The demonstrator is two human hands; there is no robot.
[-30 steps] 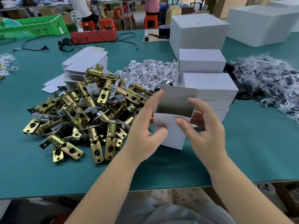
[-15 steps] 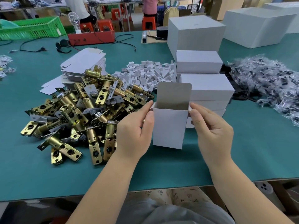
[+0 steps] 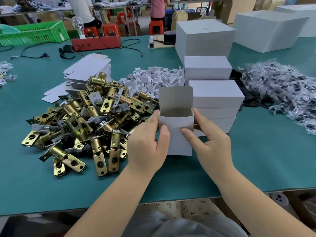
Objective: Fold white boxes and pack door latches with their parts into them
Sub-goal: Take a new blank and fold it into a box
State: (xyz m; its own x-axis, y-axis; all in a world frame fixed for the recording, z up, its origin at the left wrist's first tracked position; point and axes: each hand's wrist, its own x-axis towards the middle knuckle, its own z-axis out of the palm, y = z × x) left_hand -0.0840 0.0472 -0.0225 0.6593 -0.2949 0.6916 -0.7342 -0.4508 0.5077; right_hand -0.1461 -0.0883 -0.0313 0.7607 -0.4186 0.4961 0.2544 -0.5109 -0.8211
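A small white box (image 3: 176,122) stands upright just above the green table, its top flap raised and its mouth open. My left hand (image 3: 148,142) grips its left side, thumb on the front face. My right hand (image 3: 210,146) grips its right side, thumb also on the front. A heap of brass door latches (image 3: 82,124) lies to the left. Behind it sits a stack of flat white box blanks (image 3: 87,71) and a pile of small white folded inserts (image 3: 153,79). Clear bags of dark parts (image 3: 287,93) lie at the right.
Closed white boxes (image 3: 215,93) are stacked right behind the held box, with larger white cartons (image 3: 203,38) farther back. A green crate (image 3: 34,33), a red tray (image 3: 95,42) and black cables lie at the far left. The table's front edge (image 3: 171,199) runs below my forearms.
The box has turned upright and square to me. Both thumbs have moved onto its front face, and my hands now clasp its two sides.
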